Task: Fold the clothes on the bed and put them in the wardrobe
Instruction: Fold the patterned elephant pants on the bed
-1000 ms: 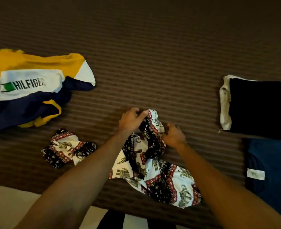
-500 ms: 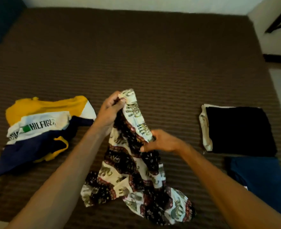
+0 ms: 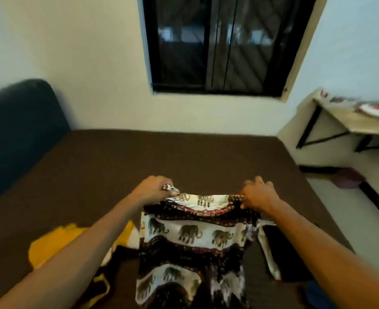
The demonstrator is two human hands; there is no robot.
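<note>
Two hands, left hand (image 3: 156, 190) and right hand (image 3: 259, 194), pinch elephant-print garment (image 3: 190, 237) top edge, held above brown bed (image 3: 117, 166); yellow shirt (image 3: 54, 244) at eight o'clock.

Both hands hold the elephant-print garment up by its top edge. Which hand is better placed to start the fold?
Neither clearly: left hand and right hand grip opposite corners of the garment level.

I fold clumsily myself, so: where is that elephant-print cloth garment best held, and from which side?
By the two ends of its top edge, gripped from above, as the left hand and right hand do now. Held there, the black-and-cream elephant-print garment hangs flat and spread, probably ready to lay on the brown bed.
</note>
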